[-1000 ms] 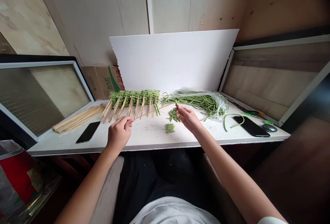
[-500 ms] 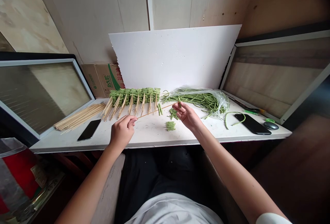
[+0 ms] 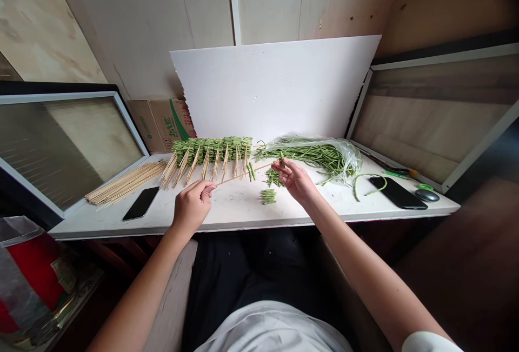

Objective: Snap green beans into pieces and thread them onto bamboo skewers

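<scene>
Pinching bamboo skewer (image 3: 231, 179), likely light, stiff, best held near end, in left fingers (image 3: 206, 188); bean piece (image 3: 282, 155), apparently, in right fingers (image 3: 286, 167).

A food-preparation corner: bean skewers (image 3: 213, 146), bare sticks (image 3: 125, 183) and bagged beans (image 3: 324, 158) on a white table (image 3: 233, 214).

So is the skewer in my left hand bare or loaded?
Partly loaded: bean pieces sit partway along the skewer. Your right hand holds another piece at the far end; I can't tell whether it's pierced.
</scene>
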`<state>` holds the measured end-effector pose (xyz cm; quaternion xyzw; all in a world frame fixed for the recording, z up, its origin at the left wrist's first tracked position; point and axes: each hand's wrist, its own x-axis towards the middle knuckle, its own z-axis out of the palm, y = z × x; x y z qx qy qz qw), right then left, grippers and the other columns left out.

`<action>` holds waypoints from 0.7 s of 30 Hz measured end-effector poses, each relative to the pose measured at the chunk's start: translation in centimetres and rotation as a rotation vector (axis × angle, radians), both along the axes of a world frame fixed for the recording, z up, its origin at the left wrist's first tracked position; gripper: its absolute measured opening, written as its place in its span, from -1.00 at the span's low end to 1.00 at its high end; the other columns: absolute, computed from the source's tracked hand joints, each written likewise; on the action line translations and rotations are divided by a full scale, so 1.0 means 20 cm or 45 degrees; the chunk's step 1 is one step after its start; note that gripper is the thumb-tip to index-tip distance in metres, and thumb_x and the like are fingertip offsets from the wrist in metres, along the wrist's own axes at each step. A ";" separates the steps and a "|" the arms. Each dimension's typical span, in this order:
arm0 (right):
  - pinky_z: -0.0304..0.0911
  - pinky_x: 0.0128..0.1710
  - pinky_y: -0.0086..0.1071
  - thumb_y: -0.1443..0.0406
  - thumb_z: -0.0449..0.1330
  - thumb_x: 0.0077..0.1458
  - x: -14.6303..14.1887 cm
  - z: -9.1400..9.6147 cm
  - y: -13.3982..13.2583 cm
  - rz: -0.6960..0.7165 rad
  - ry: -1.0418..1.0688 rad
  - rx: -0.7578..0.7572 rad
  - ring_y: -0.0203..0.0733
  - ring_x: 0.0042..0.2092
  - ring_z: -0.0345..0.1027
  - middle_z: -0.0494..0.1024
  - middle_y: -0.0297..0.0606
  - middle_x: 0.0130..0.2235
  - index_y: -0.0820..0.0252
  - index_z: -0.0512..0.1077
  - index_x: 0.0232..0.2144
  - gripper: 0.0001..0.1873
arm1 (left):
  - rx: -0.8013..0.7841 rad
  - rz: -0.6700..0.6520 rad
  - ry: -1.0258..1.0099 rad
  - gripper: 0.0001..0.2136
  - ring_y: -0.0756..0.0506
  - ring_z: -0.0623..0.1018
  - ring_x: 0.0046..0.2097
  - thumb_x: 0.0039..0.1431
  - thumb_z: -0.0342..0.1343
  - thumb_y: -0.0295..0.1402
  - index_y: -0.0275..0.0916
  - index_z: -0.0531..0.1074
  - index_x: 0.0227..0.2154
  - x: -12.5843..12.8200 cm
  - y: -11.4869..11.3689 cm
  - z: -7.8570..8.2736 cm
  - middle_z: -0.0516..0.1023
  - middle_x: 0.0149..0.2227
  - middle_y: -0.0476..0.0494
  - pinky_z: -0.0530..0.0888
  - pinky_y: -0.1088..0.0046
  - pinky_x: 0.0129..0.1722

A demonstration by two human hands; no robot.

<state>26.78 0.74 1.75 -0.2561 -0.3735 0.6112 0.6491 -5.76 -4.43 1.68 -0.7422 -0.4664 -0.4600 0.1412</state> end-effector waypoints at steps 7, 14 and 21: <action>0.47 -0.36 -0.51 0.15 0.50 0.11 0.00 0.00 0.00 -0.042 -0.050 0.002 -0.07 0.04 0.64 0.75 -0.15 -0.12 0.14 0.64 -0.23 -0.76 | -0.021 0.006 0.001 -0.78 -0.11 0.60 -0.37 0.39 0.05 -0.39 -0.19 0.61 -0.29 0.00 0.00 0.00 0.63 -0.43 -0.06 0.43 0.42 -0.32; 0.41 -0.36 -0.44 0.05 0.53 0.01 0.00 -0.01 0.00 -0.118 -0.134 0.037 0.05 0.12 0.60 0.74 -0.11 -0.08 0.10 0.66 -0.22 -0.64 | -0.035 0.016 -0.004 -0.78 -0.11 0.59 -0.38 0.38 0.05 -0.39 -0.18 0.60 -0.31 0.01 -0.01 0.00 0.63 -0.44 -0.07 0.43 0.43 -0.33; 0.37 -0.21 -0.41 0.04 0.51 0.03 -0.04 0.00 -0.03 -0.200 -0.173 0.029 0.06 0.15 0.57 0.74 -0.13 -0.12 0.11 0.68 -0.24 -0.66 | 0.004 0.009 0.001 -0.77 -0.10 0.60 -0.38 0.36 0.04 -0.45 -0.18 0.61 -0.31 0.01 -0.01 0.00 0.63 -0.43 -0.06 0.43 0.44 -0.33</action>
